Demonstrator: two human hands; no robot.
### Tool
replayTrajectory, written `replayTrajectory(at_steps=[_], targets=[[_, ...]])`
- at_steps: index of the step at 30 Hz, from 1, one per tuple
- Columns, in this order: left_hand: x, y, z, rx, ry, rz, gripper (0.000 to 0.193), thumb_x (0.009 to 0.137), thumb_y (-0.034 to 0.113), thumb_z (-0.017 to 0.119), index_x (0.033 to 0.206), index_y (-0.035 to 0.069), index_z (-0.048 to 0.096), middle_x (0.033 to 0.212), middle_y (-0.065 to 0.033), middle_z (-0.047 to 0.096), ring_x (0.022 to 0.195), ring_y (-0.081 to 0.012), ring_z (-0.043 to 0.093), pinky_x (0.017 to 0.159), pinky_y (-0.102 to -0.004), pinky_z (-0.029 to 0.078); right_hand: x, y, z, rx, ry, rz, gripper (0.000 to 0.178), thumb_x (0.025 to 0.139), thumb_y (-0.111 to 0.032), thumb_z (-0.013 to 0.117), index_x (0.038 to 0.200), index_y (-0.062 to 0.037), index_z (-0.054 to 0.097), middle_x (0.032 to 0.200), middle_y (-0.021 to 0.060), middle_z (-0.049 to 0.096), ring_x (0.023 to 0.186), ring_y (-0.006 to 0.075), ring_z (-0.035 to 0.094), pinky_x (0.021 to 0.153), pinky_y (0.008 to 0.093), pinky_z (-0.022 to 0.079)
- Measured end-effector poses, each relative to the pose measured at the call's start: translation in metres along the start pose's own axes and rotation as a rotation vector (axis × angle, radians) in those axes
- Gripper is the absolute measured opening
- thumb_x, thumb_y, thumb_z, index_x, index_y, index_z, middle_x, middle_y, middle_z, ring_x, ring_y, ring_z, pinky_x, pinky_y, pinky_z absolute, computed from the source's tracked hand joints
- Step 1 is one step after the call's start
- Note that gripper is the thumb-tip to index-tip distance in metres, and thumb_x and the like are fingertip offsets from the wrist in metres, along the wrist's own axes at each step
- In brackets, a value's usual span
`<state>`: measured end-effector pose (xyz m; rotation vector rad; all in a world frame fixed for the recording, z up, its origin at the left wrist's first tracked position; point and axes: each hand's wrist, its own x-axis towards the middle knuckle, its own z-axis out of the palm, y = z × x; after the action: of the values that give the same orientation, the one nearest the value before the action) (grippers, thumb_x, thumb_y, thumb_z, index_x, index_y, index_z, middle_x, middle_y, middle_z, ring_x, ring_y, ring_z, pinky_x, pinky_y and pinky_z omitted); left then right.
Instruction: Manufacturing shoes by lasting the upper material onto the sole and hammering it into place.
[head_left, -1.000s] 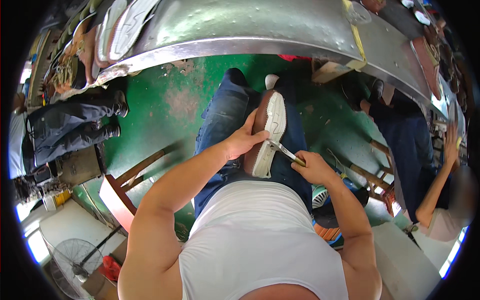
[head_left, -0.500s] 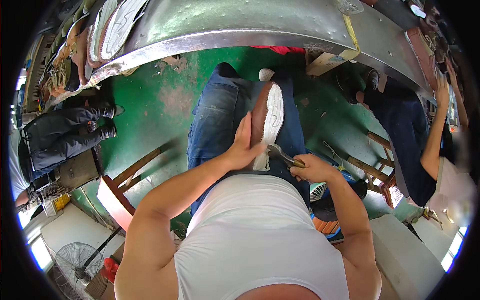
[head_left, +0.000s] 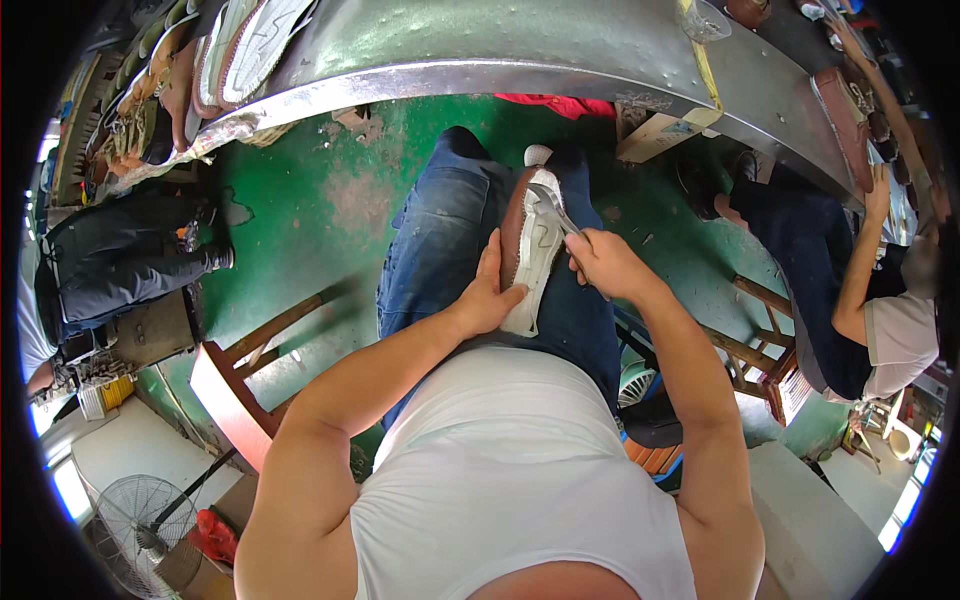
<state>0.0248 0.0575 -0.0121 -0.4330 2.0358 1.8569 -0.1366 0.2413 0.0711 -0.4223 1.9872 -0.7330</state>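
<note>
A brown shoe [head_left: 512, 225] lies sole up across my thighs, its toe pointing away from me. The pale sole [head_left: 541, 262] has a dark squiggle drawn on it and stitching along its edge. My left hand [head_left: 487, 297] grips the shoe near its close end, fingers along the brown side and thumb on the sole. A metal-headed hammer [head_left: 548, 207] is in my right hand [head_left: 606, 262], which is closed around its handle. The hammer's head rests over or on the sole near the toe; whether it touches cannot be told.
A metal-topped bench [head_left: 480, 62] runs across the far side. More shoes [head_left: 262, 50] stand at its left end, and another brown shoe [head_left: 842, 125] at the right by a co-worker's hand [head_left: 876, 195]. Wooden stools [head_left: 245, 385] flank me; a fan [head_left: 145, 530] stands behind left.
My right hand has carried the hammer away from me, from the shoe's near end up toward its toe. My left hand stays on the shoe.
</note>
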Motion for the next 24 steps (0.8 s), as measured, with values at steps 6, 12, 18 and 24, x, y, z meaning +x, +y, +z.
replayTrajectory(at_steps=[6, 12, 18, 24], targets=[[0.001, 0.044, -0.016, -0.117, -0.04, -0.108, 0.102, 0.085, 0.008, 0.071, 0.155, 0.004, -0.004, 0.157, -0.0224, 0.021, 0.146, -0.0306, 0.026, 0.119, -0.0354, 0.024, -0.027, 0.023, 0.023, 0.182, 0.159, -0.203, 0.045, 0.104, -0.038, 0.045, 0.096, 0.0028, 0.06, 0.079, 0.0148, 0.067, 0.068, 0.0259, 0.066, 0.066, 0.0371, 0.052], [0.011, 0.04, -0.018, 0.037, -0.025, -0.082, 0.096, 0.085, 0.015, 0.074, 0.152, 0.002, 0.007, 0.152, -0.023, 0.03, 0.139, -0.0295, 0.037, 0.115, -0.0369, 0.032, -0.03, 0.031, 0.041, -0.458, 0.219, -0.241, 0.041, 0.103, -0.036, 0.048, 0.099, 0.0033, 0.058, 0.083, 0.0203, 0.066, 0.076, 0.0364, 0.067, 0.071, 0.0415, 0.053], [0.054, 0.029, -0.023, -0.311, 0.112, -0.062, 0.069, 0.094, 0.032, 0.068, 0.142, -0.003, 0.033, 0.132, -0.0204, 0.055, 0.121, -0.0258, 0.056, 0.102, -0.037, 0.046, -0.056, 0.063, 0.059, 0.395, 0.282, 0.015, 0.044, 0.103, -0.037, 0.046, 0.093, 0.0033, 0.06, 0.076, 0.0161, 0.067, 0.069, 0.0264, 0.068, 0.067, 0.0367, 0.053], [0.016, 0.133, -0.052, -1.035, -0.169, 0.251, 0.058, 0.101, 0.042, 0.054, 0.14, 0.0, 0.043, 0.13, -0.0158, 0.059, 0.118, -0.0265, 0.059, 0.103, -0.0412, 0.046, -0.079, 0.052, 0.067, -0.084, 0.335, -0.101, 0.039, 0.098, -0.038, 0.056, 0.093, 0.0006, 0.062, 0.075, 0.0157, 0.067, 0.07, 0.032, 0.068, 0.068, 0.0427, 0.053]])
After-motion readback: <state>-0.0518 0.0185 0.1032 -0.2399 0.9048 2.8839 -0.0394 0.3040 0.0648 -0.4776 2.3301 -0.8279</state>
